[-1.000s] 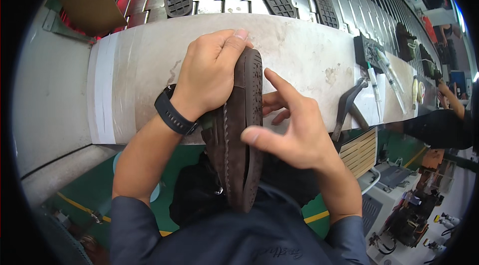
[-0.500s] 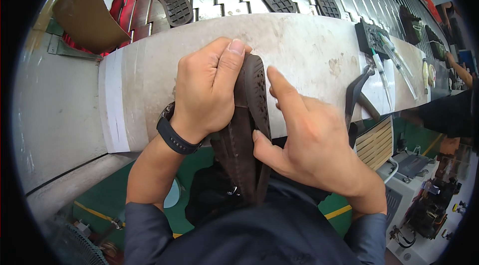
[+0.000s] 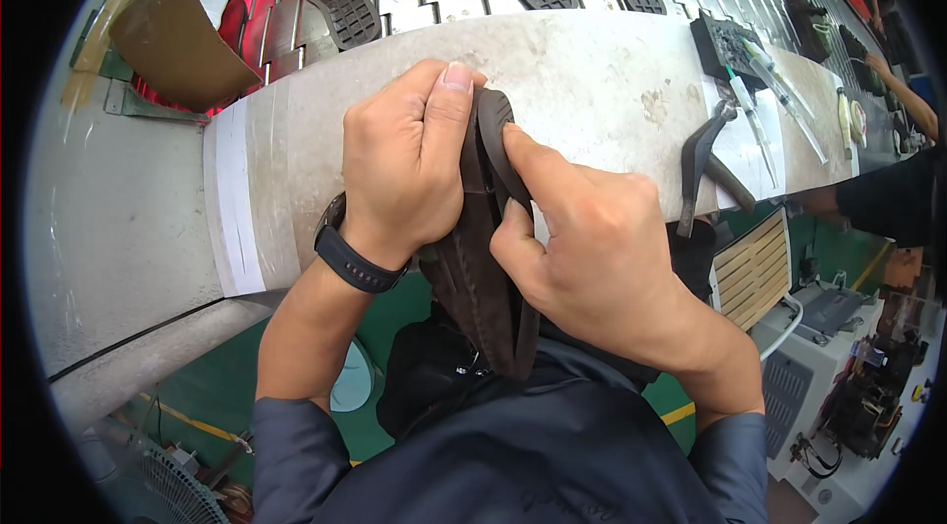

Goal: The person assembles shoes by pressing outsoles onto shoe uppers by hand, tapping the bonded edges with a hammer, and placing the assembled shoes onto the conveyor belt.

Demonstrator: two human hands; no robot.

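Note:
A dark brown shoe upper (image 3: 466, 287) stands on end in front of my body, at the near edge of the worktable. Wrapped round its far end from the left is my left hand (image 3: 404, 169), closed, with the thumb along the top. A brown rubber sole (image 3: 496, 134) lies along the shoe's right side, and a dark gap shows between the two. My right hand (image 3: 592, 243) pinches the sole's edge, forefinger on the outer face and thumb at the gap. The palm side of my left hand is hidden.
On the pale worktable (image 3: 592, 80) at right lie a dark-handled hand tool (image 3: 698, 164), syringes (image 3: 755, 129) and a black block (image 3: 725, 50). Beyond, a metal slat conveyor carries several soles (image 3: 340, 1). A brown board (image 3: 178, 40) stands far left; another person's arm (image 3: 908, 100) shows far right.
My right forefinger has come down onto the sole, where it was held apart from it before. The sole's far end has turned, and the gap beside the upper shows wider there.

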